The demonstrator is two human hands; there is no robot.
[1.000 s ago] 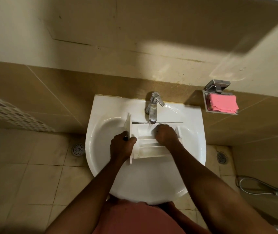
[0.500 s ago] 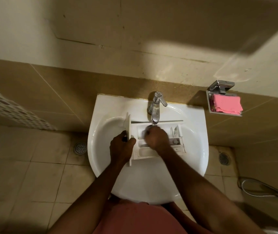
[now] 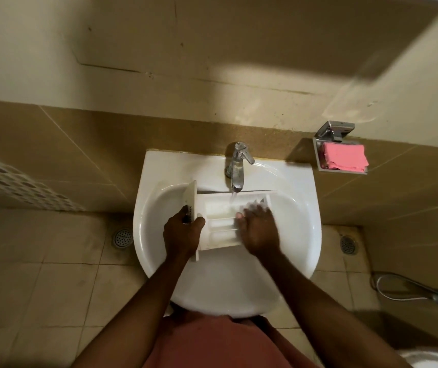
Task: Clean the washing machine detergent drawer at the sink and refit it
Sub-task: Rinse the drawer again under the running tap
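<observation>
The white detergent drawer lies across the white sink basin, its front panel on the left. My left hand grips that front panel. Water runs from the chrome tap into the drawer's compartments. My right hand is blurred and rests inside the right part of the drawer under the stream, fingers spread over the compartments. The right end of the drawer is hidden beneath it.
A wall-mounted metal soap dish holds a pink sponge or cloth to the right of the sink. Floor drains sit on the tiled floor either side. A hose lies at the lower right.
My right hand has slid from the drawer's middle toward its right end, rubbing inside it. My left hand keeps its grip on the front panel. Water keeps running.
</observation>
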